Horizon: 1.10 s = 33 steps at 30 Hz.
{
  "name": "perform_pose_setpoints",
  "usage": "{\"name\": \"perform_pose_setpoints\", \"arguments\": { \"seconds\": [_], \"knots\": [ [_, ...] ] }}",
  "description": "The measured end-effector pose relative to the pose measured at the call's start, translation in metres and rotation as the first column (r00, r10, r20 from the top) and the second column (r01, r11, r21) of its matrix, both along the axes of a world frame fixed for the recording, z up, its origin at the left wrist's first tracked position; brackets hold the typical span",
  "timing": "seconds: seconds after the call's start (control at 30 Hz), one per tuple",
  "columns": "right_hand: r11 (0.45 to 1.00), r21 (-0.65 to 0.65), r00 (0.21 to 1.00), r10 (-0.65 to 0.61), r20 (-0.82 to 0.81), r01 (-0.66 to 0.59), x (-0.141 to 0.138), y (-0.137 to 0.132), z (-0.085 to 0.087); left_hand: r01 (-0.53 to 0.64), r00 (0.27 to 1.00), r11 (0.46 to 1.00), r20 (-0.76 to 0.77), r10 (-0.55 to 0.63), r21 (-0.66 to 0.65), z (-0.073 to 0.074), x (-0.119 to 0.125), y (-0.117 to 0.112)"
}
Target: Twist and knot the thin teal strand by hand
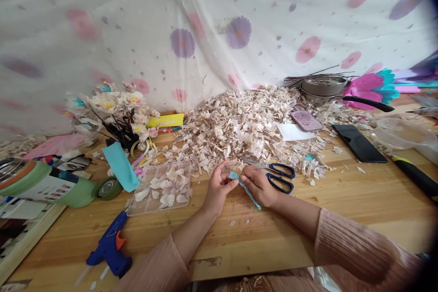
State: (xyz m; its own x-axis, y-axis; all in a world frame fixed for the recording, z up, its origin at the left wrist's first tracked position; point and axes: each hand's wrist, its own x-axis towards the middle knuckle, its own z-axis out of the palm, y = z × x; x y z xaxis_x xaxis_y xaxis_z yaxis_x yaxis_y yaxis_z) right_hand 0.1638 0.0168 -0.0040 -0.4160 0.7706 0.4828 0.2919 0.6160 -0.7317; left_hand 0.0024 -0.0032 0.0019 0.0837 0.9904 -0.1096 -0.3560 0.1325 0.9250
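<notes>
Between my two hands, just above the wooden table, is a narrow strip of blue crepe paper (251,197). My left hand (219,188) pinches its upper end between thumb and fingers. Close beside it, my right hand (259,185) has its fingers closed on the same strip, whose loose end hangs down below the palm. Right behind my right hand lie scissors (281,177) with dark blue handles; their blades reach toward the petal pile. A clear compartment box (160,206) with pale petals sits left of my left hand.
A big heap of dry petals (236,123) fills the back. At left are a blue glue gun (111,244), a green bottle (65,185), a blue paper sheet (120,166) and a flower bunch (112,105). A phone (359,143), a pan (323,86) and a clear bowl (404,133) are at right.
</notes>
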Motion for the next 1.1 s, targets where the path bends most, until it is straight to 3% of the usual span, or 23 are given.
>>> {"name": "perform_pose_setpoints", "arguments": {
  "seconds": [0.57,1.1],
  "knots": [
    [0.998,0.025,0.997,-0.064,0.048,0.063,-0.0028,-0.0016,0.0008,0.005,1.000,1.000,-0.005,-0.005,0.015,-0.0008,-0.0011,-0.0004],
    [0.995,-0.058,0.997,-0.076,0.023,0.077,-0.0024,-0.0006,0.0017,-0.041,0.999,0.999,0.013,0.040,0.026,-0.0014,0.0011,-0.0004]
  ]
}}
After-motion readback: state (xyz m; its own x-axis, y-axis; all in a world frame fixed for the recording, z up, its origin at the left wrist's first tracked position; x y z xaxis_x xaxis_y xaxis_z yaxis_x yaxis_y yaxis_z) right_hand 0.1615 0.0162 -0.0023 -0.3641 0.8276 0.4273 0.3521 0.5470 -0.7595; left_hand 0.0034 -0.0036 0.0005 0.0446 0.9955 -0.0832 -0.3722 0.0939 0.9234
